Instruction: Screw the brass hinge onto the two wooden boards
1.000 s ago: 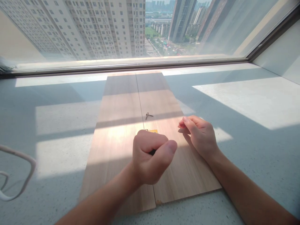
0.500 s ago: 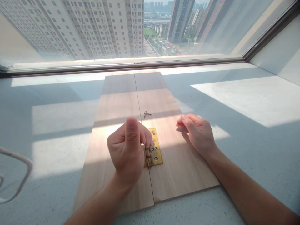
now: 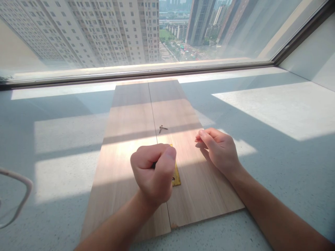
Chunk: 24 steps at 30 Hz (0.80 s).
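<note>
My left hand (image 3: pixel 154 170) is closed in a fist above a yellow brass-coloured hinge (image 3: pixel 177 176), covering most of it. A small dark spot shows inside the curled fingers, but what they hold, if anything, is hidden. The hinge lies by the seam between two pale wooden boards (image 3: pixel 125 118), with a screw head visible in its near right corner. My right hand (image 3: pixel 221 148) rests near the right board's edge, thumb and fingers pressed together; I cannot make out anything between them. Loose screws (image 3: pixel 162 128) lie beyond the hinge, close to the seam.
The boards lie on a pale speckled sill (image 3: pixel 65 146) crossed by sun and shadow. A window frame (image 3: pixel 104 75) runs along the far side, with tall buildings outside. At the left edge, a white looped object (image 3: pixel 26 184) is partly in view.
My left hand has shifted right and rolled, its thumb going from upright to folded rightward over the fist, hiding more of the hinge. My right hand stays nearly still.
</note>
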Available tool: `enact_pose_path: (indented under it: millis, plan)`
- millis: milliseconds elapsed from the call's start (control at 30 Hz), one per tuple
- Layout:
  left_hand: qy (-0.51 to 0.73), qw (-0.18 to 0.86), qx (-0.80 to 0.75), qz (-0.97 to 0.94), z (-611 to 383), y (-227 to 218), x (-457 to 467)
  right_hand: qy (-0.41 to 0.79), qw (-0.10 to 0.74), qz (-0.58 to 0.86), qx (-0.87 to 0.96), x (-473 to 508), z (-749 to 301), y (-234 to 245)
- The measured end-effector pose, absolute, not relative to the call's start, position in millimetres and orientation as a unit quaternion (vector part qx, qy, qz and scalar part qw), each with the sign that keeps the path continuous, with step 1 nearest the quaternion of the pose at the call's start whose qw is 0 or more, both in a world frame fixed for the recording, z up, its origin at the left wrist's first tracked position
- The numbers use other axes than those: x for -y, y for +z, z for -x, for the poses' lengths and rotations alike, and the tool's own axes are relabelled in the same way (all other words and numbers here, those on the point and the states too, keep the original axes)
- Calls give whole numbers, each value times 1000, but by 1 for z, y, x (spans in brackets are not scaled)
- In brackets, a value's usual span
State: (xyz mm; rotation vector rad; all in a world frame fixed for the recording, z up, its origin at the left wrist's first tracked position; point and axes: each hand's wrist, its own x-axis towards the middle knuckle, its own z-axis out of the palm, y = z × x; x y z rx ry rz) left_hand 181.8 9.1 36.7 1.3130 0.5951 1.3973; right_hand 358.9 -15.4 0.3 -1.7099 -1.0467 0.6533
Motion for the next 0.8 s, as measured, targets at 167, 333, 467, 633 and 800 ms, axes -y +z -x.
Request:
enact_pose_path:
  millis: [167,333,467,633,800]
  plan:
    - [496,589,-200,-605,-180,45,-21,267,491,713,424,17,-358,1]
    - [431,655,-145,-603,-175,50,-35,266,502,698,436,17,-359,1]
    - [432,667,-123,-595,-174,50,-37,267,510,693,434,16,-360,-1]
    - [545,626,-232,-507,-176,46,-26,279,518,682,436,15,-360,-3]
    - [672,509,-333,-423,-182,38,-12,272,507,689,440,16,-361,-1]
